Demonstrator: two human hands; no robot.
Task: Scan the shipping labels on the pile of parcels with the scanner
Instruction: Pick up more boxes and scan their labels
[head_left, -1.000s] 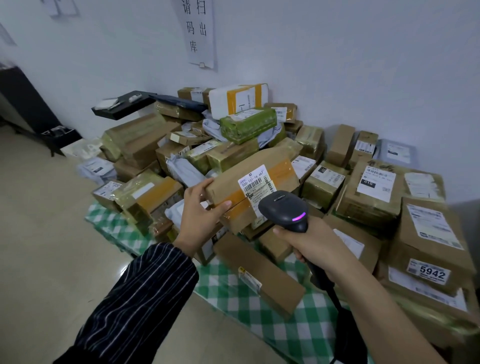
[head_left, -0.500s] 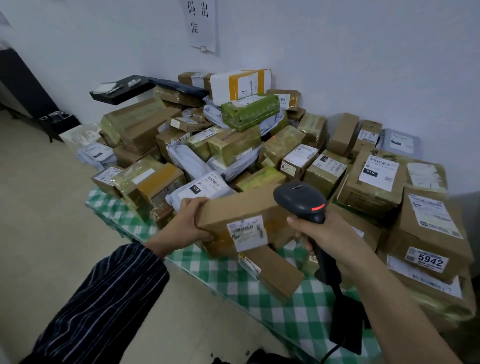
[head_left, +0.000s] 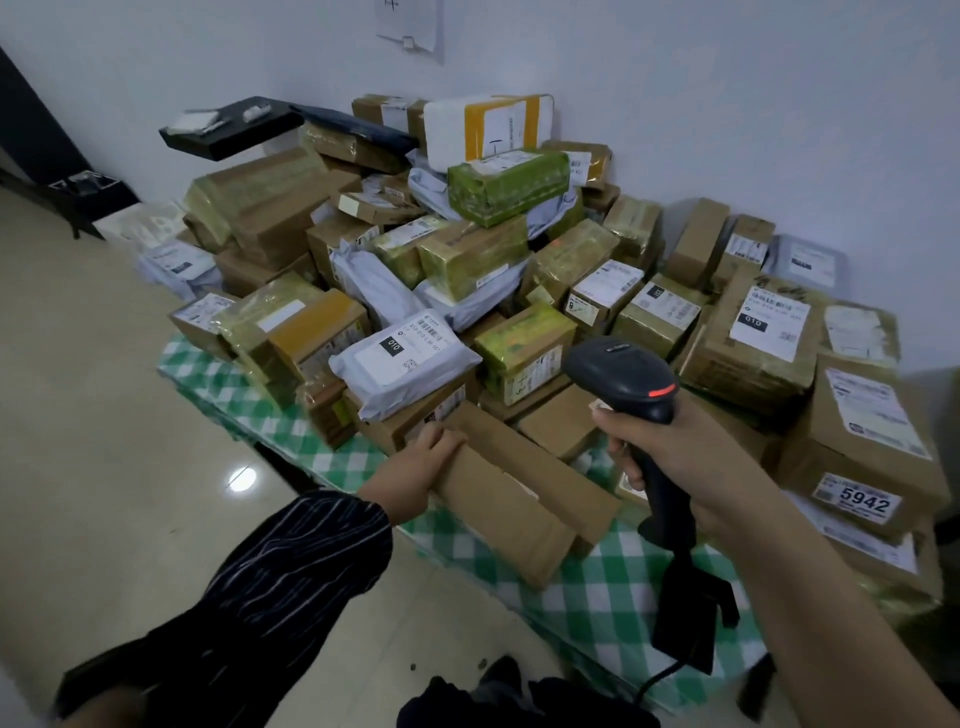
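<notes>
A dark striped sleeve (head_left: 291, 561) leads to the left hand (head_left: 415, 470). Its fingers (head_left: 441, 441) curl over the left end of a long brown cardboard box (head_left: 498, 519) and grip it. The box lies at the near edge of the green-and-white checked surface (head_left: 613, 587) and touches a second long brown box (head_left: 540, 457) just behind it.

To the right, the right hand (head_left: 696, 467) holds the black scanner (head_left: 623, 374) upright, its fingers (head_left: 621, 457) wrapped tightly round the handle. A red light (head_left: 662, 391) glows on the scanner's head, which faces the pile, and the cable (head_left: 660, 680) hangs below.

Behind both hands rises the pile of parcels (head_left: 467, 260). It includes a white mailer bag (head_left: 405, 358) labelled 010, a green-wrapped box (head_left: 506, 184) higher up, and at the right a carton (head_left: 862, 441) with a 5942 sticker. A white box with orange tape (head_left: 488, 124) tops the pile against the wall (head_left: 727, 104), and a black tray (head_left: 228, 127) sits to its left.
</notes>
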